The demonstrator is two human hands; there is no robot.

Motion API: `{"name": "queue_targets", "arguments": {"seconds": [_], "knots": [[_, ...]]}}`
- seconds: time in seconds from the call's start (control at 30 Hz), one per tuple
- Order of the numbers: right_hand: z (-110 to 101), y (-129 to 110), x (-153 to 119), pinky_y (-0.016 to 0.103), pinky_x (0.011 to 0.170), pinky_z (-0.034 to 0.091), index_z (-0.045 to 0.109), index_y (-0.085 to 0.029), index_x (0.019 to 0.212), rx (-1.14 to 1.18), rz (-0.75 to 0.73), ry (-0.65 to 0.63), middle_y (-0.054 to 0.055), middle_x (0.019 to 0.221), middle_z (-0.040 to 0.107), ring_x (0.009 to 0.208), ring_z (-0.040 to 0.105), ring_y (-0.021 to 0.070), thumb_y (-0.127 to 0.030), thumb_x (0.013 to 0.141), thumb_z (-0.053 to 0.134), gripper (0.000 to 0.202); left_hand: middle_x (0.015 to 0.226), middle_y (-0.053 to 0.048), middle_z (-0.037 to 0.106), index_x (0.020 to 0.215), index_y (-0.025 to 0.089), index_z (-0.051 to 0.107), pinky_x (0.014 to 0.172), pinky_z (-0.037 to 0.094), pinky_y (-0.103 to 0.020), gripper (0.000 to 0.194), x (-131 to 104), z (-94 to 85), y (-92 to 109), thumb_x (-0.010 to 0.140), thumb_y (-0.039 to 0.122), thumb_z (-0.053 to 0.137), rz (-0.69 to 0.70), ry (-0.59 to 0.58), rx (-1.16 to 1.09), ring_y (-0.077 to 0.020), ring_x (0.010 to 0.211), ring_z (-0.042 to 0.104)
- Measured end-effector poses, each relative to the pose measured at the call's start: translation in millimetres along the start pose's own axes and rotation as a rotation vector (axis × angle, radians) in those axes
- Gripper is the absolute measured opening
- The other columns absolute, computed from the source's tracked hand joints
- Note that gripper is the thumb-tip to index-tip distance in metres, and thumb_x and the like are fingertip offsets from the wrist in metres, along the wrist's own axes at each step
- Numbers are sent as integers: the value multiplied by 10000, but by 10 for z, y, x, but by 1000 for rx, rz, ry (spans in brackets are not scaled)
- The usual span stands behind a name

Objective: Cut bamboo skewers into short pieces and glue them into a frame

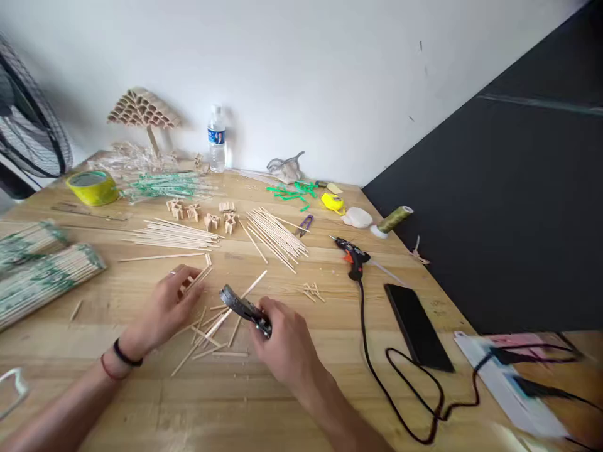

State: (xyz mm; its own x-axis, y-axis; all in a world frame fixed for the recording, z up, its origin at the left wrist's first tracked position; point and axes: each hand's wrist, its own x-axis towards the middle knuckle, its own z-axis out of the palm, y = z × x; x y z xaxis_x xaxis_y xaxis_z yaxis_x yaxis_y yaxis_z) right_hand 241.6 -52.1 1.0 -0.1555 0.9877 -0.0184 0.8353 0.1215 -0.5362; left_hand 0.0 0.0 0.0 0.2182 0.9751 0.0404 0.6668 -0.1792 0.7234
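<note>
My left hand (164, 307) is closed around short wooden stick pieces (200, 278), whose ends stick out past the fingers. In my right hand (282, 336) is a pliers-like hand tool (242, 307) with a curved grey head pointing left; its handles are mostly hidden in the palm. Beneath the tool, loose cut sticks (207, 342) lie crossed on the wooden table (198, 411), and one longer stick (254, 284) runs out behind it. Two fans of long sticks, a left bundle (174, 235) and a right bundle (277, 235), lie beyond my hands.
Small stick blocks (211, 221), purple snips (305, 225) and yellow tape (94, 188) lie farther back. A stick-built tree shape (144, 110) and water bottle (217, 141) stand by the wall. A corded glue gun (352, 256) and black phone (417, 326) lie right; packaged sticks (51, 282) left.
</note>
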Motion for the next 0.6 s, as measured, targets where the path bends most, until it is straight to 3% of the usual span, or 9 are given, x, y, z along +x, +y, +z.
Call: {"name": "queue_targets", "arguments": {"seconds": [0.1, 0.2, 0.3, 0.37, 0.43, 0.6], "knots": [[-9, 7, 4, 301, 740, 427, 696, -189, 938, -36, 0, -24, 66, 959, 763, 883, 710, 241, -159, 847, 714, 97, 1045, -94, 676, 1120, 175, 655, 794, 557, -390, 396, 23, 35, 0, 1018, 521, 490, 76, 144, 59, -256, 916, 673], [-39, -21, 0, 303, 733, 430, 707, -195, 917, -61, 13, -58, 69, 967, 766, 880, 715, 243, -180, 855, 714, 64, 1217, -114, 648, 1231, 186, 623, 951, 526, -407, 299, -84, 33, 92, 1059, 348, 440, 264, 230, 78, -266, 1121, 645], [-68, -67, -14, 308, 738, 442, 719, -196, 925, -63, 28, -88, 72, 973, 772, 896, 723, 251, -192, 852, 718, 73, 1346, -119, 600, 1419, 214, 529, 1023, 489, -411, 400, -276, 47, 246, 1033, 207, 428, 545, 179, 99, -272, 1238, 589], [-67, -94, -31, 311, 750, 452, 727, -200, 942, -53, 17, -102, 71, 983, 775, 911, 727, 254, -197, 851, 717, 92, 1376, -131, 588, 1439, 206, 529, 1041, 472, -437, 452, -377, 92, 336, 990, 191, 477, 676, 126, 151, -300, 1269, 554], [-47, -116, -52, 314, 755, 458, 732, -206, 965, -53, -2, -118, 70, 983, 777, 910, 731, 257, -203, 854, 710, 113, 1346, -137, 602, 1385, 193, 578, 1035, 474, -446, 430, -424, 160, 393, 959, 176, 523, 720, 127, 171, -310, 1252, 544], [14, -162, -89, 312, 707, 455, 743, -202, 995, -98, -22, -181, 91, 952, 780, 845, 740, 255, -261, 902, 665, 135, 1160, -116, 669, 1281, 169, 629, 976, 484, -424, 361, -405, 288, 426, 936, 89, 556, 656, 185, 181, -281, 1136, 574]]}}
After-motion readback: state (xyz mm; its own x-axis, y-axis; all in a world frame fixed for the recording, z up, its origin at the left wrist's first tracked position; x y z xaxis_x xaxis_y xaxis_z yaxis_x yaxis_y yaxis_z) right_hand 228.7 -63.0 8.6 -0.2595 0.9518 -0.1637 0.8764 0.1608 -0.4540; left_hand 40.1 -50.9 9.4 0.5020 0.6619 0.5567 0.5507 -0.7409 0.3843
